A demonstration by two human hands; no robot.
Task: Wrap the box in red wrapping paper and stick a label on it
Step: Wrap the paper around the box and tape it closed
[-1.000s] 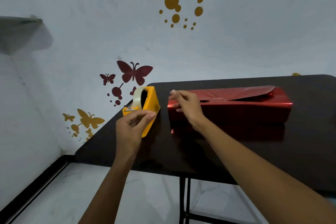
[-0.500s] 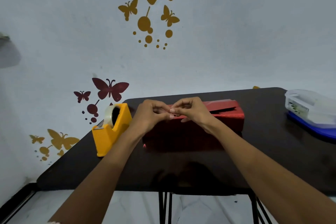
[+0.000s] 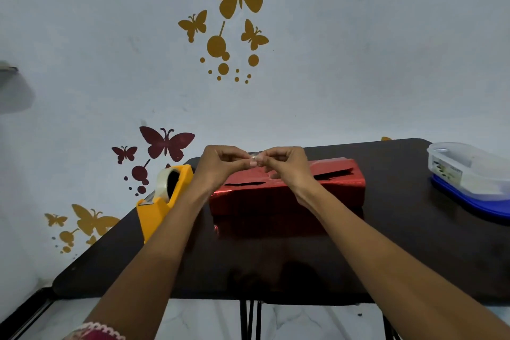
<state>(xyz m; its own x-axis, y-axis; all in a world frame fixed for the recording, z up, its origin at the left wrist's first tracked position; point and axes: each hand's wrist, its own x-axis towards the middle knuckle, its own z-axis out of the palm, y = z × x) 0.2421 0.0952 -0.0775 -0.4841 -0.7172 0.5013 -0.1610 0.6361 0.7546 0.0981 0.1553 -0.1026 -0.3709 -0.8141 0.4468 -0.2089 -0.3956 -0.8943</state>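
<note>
A long box in shiny red wrapping paper lies on the dark table, its top flaps loose with a dark gap between them. Above the box, my left hand and my right hand meet fingertip to fingertip and pinch a small piece of clear tape between them. Neither hand touches the box. Left of the box stands a yellow tape dispenser with a clear roll.
A clear plastic container on a blue lid sits at the table's right edge. The table's left edge runs close to a wall with butterfly stickers. Black table legs and a pale floor show below the front edge.
My left hand left the tape dispenser and came to the right hand over the box. Both hands lifted slightly off the paper, now holding the tape piece. The view shifted right.
</note>
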